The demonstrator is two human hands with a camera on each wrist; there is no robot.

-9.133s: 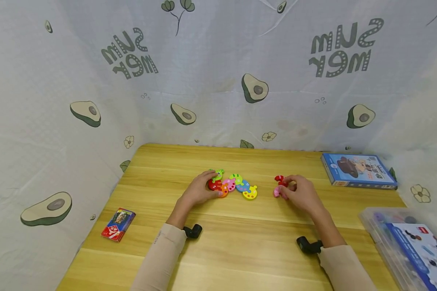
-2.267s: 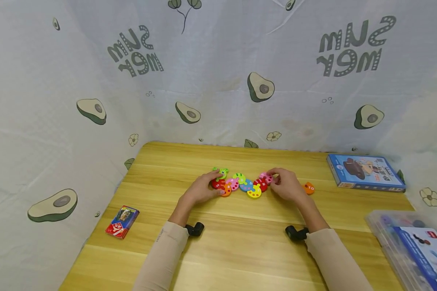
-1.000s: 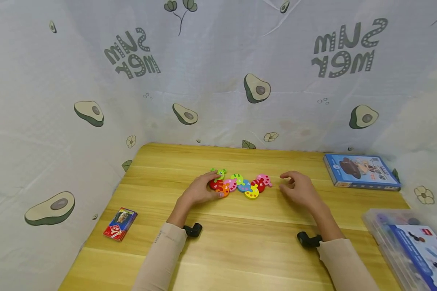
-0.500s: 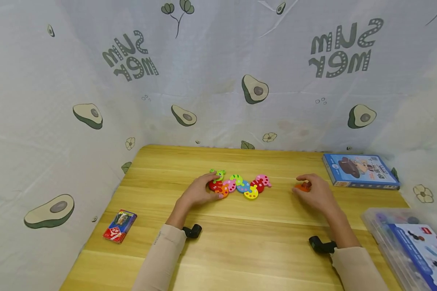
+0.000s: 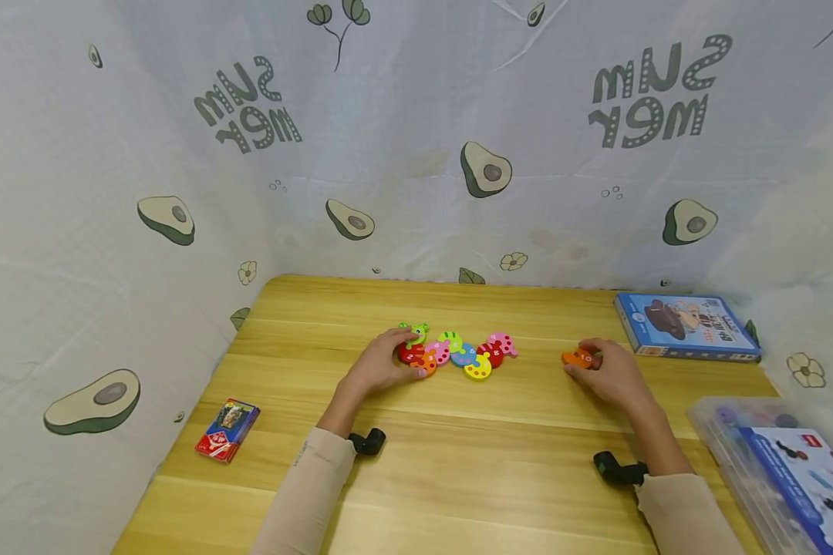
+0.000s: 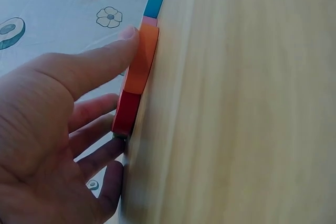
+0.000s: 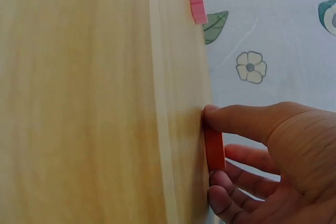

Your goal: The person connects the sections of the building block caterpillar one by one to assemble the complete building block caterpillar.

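Observation:
On the table lies a wavy caterpillar number puzzle (image 5: 464, 355) of several colourful joined pieces, from a green head (image 5: 417, 333) at the left to a pink piece (image 5: 503, 344) at the right. My left hand (image 5: 383, 361) holds its left end, thumb against the orange piece (image 6: 142, 61) and fingers behind the red one (image 6: 127, 113). To the right of the chain, my right hand (image 5: 614, 373) pinches a loose orange puzzle piece (image 5: 578, 358) between thumb and fingers. The right wrist view shows this orange piece (image 7: 214, 148) right at the tabletop, apart from the pink end (image 7: 198, 8).
A small red and blue card pack (image 5: 227, 430) lies at the left. At the back right is a blue box (image 5: 687, 327), with a clear plastic case (image 5: 718, 451) bearing a printed sheet nearer at the right. Patterned cloth (image 5: 416, 154) hangs behind the table.
The red and pink pieces earlier at the right hand joined the chain's right end. The right hand then let go, moved right and took hold of the orange piece. The left hand stayed put.

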